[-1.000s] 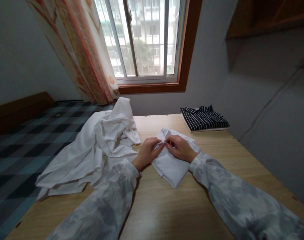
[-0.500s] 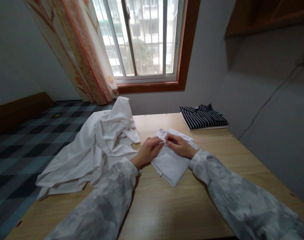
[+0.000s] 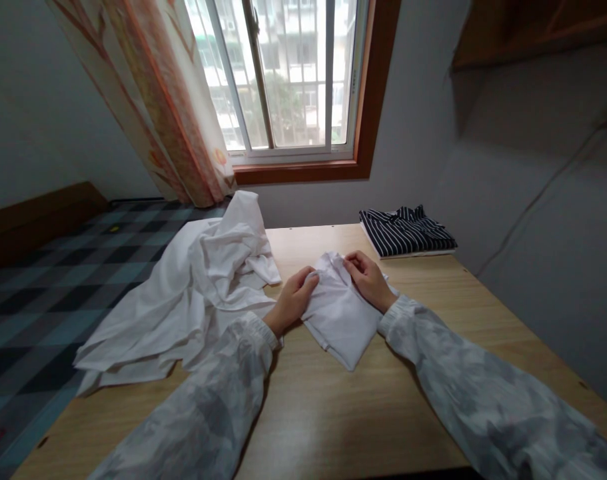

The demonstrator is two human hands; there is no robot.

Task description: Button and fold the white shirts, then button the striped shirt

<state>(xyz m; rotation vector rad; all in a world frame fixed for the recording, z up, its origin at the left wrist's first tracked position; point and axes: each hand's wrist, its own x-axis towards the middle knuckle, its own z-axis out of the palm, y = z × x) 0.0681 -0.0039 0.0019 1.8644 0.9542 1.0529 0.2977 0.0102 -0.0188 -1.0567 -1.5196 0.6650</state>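
A folded white shirt (image 3: 344,313) lies on the wooden table between my hands, one corner pointing toward me. My left hand (image 3: 294,297) pinches its left edge, thumb on top. At the collar end, my right hand (image 3: 367,277) grips the cloth between thumb and fingers. The upper part of the shirt is slightly lifted and creased between the two hands. Its underside is hidden. To the left of my left hand spreads a loose heap of white cloth (image 3: 208,280), crumpled on top.
A folded black-and-white striped shirt (image 3: 408,232) rests on something pale at the table's back right. A checked bed (image 3: 38,287) adjoins the wooden table (image 3: 323,427) on the left. The window (image 3: 298,80) and curtain (image 3: 183,133) are behind. A wooden shelf (image 3: 533,40) hangs upper right.
My hands have moved apart from the middle of the collar, the left one to the left and the right one up and right. The shirt's upper part is now spread between them.
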